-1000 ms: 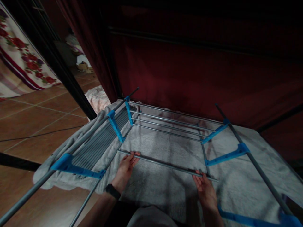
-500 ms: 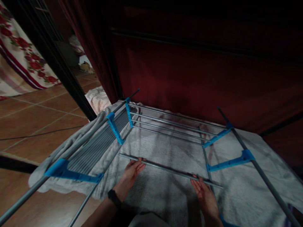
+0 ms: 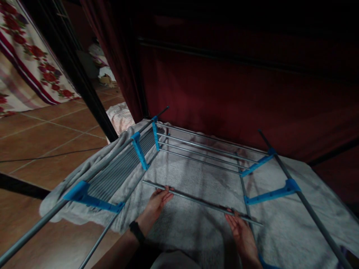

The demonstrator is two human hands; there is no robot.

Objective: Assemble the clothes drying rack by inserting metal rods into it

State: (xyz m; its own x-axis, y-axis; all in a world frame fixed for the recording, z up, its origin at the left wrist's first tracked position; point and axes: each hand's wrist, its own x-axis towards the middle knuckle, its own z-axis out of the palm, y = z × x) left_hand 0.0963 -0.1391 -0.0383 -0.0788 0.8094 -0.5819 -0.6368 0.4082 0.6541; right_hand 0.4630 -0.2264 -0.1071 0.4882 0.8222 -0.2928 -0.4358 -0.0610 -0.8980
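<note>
A thin grey metal rod runs crosswise in front of me, held between my two hands. My left hand, with a dark band at the wrist, grips it near its left end. Near the right end, my right hand pinches it between thumb and fingers. Around the hands stands a rack frame of grey tubes with blue plastic brackets. At its far end, several crossbars join a left blue bracket to a right one. The held rod's ends appear apart from the middle brackets.
The frame rests on a grey blanket over a bed-like surface. Several loose rods lie side by side at the left. A dark red curtain hangs behind. A black post slants over the tiled floor, where a cable runs.
The view has shifted slightly, moving the surroundings a little to the right. Both hands keep hold of the rod, nearly in the same place.
</note>
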